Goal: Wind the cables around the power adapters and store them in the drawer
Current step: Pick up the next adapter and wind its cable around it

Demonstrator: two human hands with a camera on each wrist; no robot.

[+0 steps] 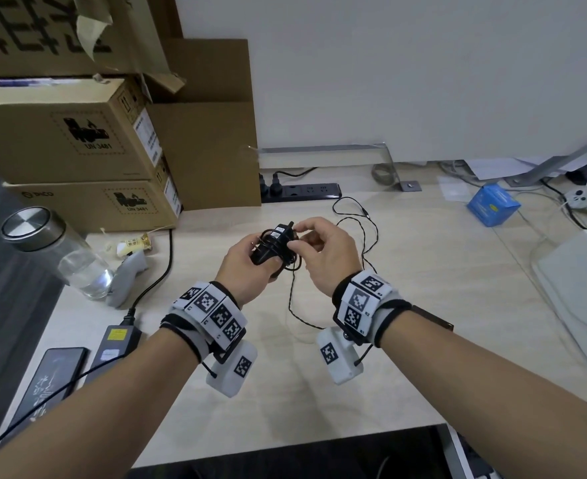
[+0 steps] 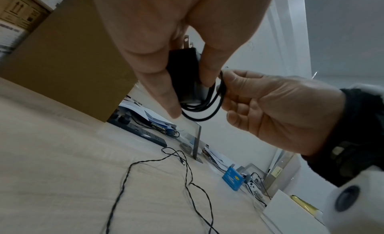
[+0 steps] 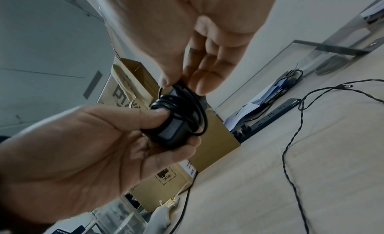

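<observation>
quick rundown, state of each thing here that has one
power adapter: off the desk, gripped by left hand
cable: partly wound, rest trailing on desk
right hand: pinching the cable at the adapter
power strip: two plugs in
glass bottle: capped, tilted

Loose cable (image 1: pixel 361 233) crosses desk (image 1: pixel 423 305); boxes (image 1: pixel 78 143) wall left.

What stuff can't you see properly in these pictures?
- Drawer: not in any view.
- Power adapter label: too small to read in the head view; the left hand covers part of its body.
- Cable far part: passes behind the right hand.
- Phone: crossed by the left forearm, head view.
</observation>
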